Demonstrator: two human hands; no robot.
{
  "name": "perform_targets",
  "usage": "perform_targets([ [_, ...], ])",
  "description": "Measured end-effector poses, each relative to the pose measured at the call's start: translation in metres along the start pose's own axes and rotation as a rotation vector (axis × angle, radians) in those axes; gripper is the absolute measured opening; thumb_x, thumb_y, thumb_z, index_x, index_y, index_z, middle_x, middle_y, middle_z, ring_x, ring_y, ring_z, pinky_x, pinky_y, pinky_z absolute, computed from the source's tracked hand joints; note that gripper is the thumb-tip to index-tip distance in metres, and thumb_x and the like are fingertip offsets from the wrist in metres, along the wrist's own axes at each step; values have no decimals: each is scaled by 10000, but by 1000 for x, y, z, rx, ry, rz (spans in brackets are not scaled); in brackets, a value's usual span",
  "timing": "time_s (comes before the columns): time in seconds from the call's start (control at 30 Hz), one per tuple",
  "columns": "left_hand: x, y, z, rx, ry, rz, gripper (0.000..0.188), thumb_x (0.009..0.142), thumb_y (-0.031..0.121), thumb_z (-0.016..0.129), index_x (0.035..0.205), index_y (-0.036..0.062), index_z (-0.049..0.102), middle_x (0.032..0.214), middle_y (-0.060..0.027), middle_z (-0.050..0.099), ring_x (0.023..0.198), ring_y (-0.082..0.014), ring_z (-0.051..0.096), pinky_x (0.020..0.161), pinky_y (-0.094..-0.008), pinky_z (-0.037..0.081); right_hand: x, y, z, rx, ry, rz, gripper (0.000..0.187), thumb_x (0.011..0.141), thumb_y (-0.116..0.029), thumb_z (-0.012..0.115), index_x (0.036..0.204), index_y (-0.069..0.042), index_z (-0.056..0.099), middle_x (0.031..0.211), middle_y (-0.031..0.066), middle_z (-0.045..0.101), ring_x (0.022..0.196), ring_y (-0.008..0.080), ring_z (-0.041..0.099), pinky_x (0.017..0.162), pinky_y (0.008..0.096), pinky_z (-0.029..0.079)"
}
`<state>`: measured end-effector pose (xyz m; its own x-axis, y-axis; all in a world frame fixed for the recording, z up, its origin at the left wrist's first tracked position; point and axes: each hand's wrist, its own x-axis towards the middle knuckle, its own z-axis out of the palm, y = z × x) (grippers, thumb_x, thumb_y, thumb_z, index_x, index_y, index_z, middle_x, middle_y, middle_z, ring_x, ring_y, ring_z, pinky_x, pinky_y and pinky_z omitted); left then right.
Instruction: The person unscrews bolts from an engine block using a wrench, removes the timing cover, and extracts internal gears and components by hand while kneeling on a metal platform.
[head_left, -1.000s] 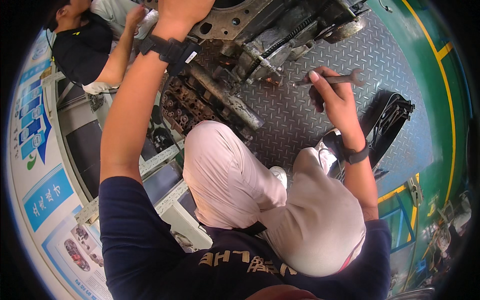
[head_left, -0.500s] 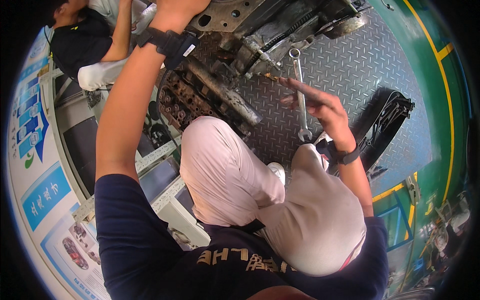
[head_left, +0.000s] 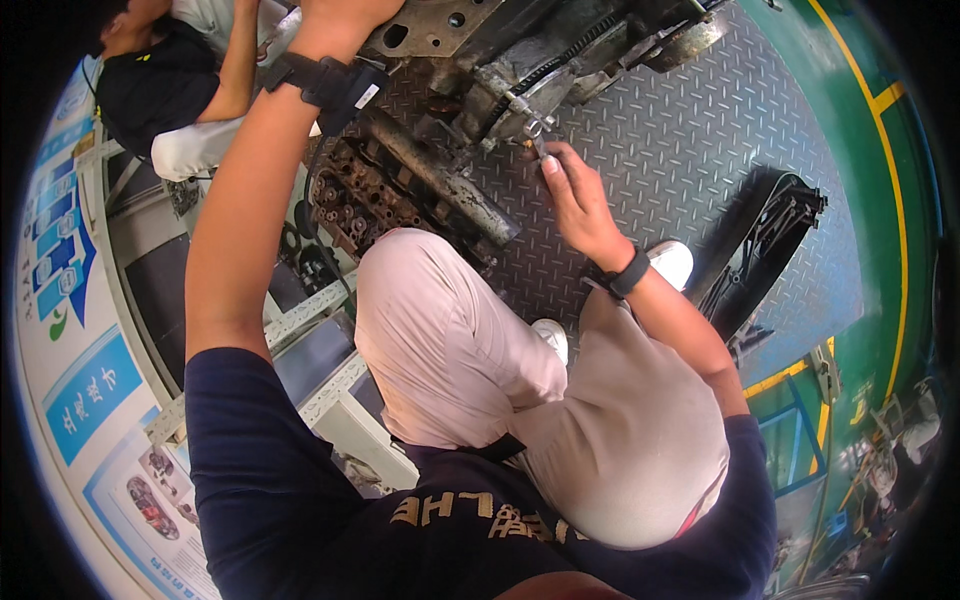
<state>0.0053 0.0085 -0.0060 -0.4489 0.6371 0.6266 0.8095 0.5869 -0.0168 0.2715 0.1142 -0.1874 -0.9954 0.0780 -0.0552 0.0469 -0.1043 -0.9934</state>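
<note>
Wrench [head_left: 539,143] sits pinched in the fingers [head_left: 567,158] of the right hand [head_left: 583,207], its ring end just beyond them, near the engine [head_left: 495,85]. Gold lettering [head_left: 431,510] marks the shirt [head_left: 270,455] below; right of them lies a black trough-shaped part [head_left: 762,255]. The left hand [head_left: 350,14] is cut off, its grip impossible to tell.

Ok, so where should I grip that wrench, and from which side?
Probably grip the wrench by its shank, from the near right, as the right hand does: its ring end is up at the engine, with the shank leading back toward you.
</note>
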Motion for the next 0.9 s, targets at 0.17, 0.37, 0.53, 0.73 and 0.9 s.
perform_targets([
  [0.17,-1,1,4,-29,3,-9,283,1019,249,537,1150,8,604,1106,-201,621,1086,-400,562,976,-464,431,-4,23,11,336,-109,3,311,1112,-270,462,1124,6,603,825,34,543,738,134,496,684,289,426],
  [0.37,2,0,-1,-15,-19,2,281,1020,246,530,1147,6,604,1099,-203,618,1078,-401,561,972,-464,429,-8,29,21,549,-29,99,311,1117,-304,438,990,-34,527,789,-3,463,716,99,412,666,278,384],
  [0.53,2,2,2,-15,-18,10,286,1022,247,522,1148,3,604,1088,-203,618,1071,-403,560,974,-460,427,21,24,40,669,-105,86,328,1125,-326,431,990,-40,517,785,-4,450,718,100,411,672,281,393],
  [0.73,0,3,-1,-28,-33,4,287,1024,247,519,1148,3,604,1084,-204,620,1069,-406,560,969,-463,428,32,6,31,-87,-51,44,350,1099,-326,486,987,2,532,777,184,610,718,375,596,682,444,480],
  [0.9,3,0,-3,-12,-41,0,288,1023,252,524,1146,5,606,1085,-204,624,1067,-405,563,965,-465,431,42,-6,3,-494,-45,-57,338,1058,-326,554,992,6,553,841,273,639,836,494,630,711,551,500],
])
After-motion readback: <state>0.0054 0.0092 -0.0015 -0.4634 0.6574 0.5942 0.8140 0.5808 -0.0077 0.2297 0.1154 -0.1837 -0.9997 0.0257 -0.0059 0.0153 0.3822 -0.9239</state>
